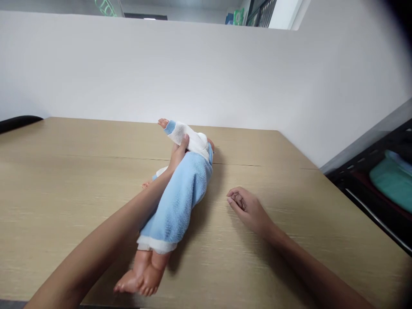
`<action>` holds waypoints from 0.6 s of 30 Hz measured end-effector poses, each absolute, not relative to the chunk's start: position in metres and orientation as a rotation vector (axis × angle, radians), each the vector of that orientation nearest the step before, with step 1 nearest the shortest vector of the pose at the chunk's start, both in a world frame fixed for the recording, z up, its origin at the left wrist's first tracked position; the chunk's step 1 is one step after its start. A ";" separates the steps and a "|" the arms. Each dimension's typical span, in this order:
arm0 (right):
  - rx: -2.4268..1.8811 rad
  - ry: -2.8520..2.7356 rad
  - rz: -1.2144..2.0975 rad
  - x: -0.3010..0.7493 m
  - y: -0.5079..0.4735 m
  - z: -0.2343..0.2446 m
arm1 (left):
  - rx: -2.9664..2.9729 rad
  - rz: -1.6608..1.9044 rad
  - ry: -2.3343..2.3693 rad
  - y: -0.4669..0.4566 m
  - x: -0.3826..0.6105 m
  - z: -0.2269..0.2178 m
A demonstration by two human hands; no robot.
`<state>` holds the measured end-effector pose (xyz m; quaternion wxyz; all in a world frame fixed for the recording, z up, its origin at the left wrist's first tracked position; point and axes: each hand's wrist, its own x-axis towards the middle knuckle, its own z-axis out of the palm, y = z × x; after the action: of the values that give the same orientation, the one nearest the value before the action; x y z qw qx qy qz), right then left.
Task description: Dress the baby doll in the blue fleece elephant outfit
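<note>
A baby doll (pixel 175 206) in a light blue and white fleece suit lies lengthwise on the wooden table (pixel 64 171), its bare feet toward me. My left hand (pixel 179 152) is closed around the doll's raised arm in its white sleeve, near the far end; the doll's head is hidden behind the clothing. My right hand (pixel 246 208) rests on the table to the right of the doll, apart from it, with its fingers curled in and nothing visible in them.
A white partition wall (pixel 206 73) runs along the table's far edge. At the right a dark wire rack (pixel 370 180) holds folded teal fabric (pixel 391 180). A dark chair edge (pixel 17 121) shows at far left.
</note>
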<state>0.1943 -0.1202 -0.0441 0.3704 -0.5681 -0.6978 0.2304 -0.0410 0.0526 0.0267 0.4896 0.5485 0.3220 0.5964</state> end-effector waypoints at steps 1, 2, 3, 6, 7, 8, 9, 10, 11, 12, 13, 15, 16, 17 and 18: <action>-1.456 -1.791 0.583 0.195 -0.120 -0.044 | 1.299 1.438 0.762 0.053 -0.039 0.025; -1.456 -1.794 0.573 0.196 -0.120 -0.044 | 1.276 1.432 0.770 0.054 -0.037 0.024; -1.455 -1.797 0.560 0.197 -0.120 -0.044 | 1.261 1.431 0.788 0.054 -0.034 0.023; -1.448 -1.804 0.523 0.200 -0.118 -0.044 | 1.291 1.438 0.816 0.053 -0.023 0.021; -1.445 -1.798 0.521 0.202 -0.117 -0.045 | 1.326 1.437 0.805 0.052 -0.020 0.021; -1.444 -1.787 0.525 0.203 -0.116 -0.045 | 1.368 1.434 0.789 0.050 -0.016 0.021; -1.445 -1.769 0.534 0.203 -0.115 -0.047 | 1.411 1.428 0.778 0.048 -0.011 0.022; -1.447 -1.746 0.550 0.204 -0.114 -0.049 | 1.455 1.421 0.776 0.046 -0.007 0.022; -1.451 -1.716 0.575 0.204 -0.113 -0.051 | 1.499 1.415 0.786 0.044 -0.003 0.022; -1.452 -1.676 0.608 0.205 -0.111 -0.053 | 1.544 1.414 0.807 0.042 0.002 0.022; -1.447 -1.625 0.654 0.206 -0.109 -0.056 | 1.598 1.416 0.832 0.040 0.006 0.022; -1.432 -1.491 0.778 0.209 -0.104 -0.060 | 1.728 1.414 0.876 0.035 0.015 0.022; -1.424 -1.419 0.851 0.211 -0.102 -0.060 | 1.802 1.398 0.887 0.033 0.020 0.022; -1.417 -1.344 0.933 0.214 -0.099 -0.059 | 1.882 1.365 0.884 0.032 0.025 0.021; -1.405 -1.266 1.019 0.218 -0.096 -0.057 | 1.964 1.316 0.869 0.030 0.029 0.020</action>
<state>0.2182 -0.0960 -0.0568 0.4766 -0.5749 -0.5183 0.4169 0.0292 0.0297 0.0202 0.3063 0.7423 0.3285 0.4972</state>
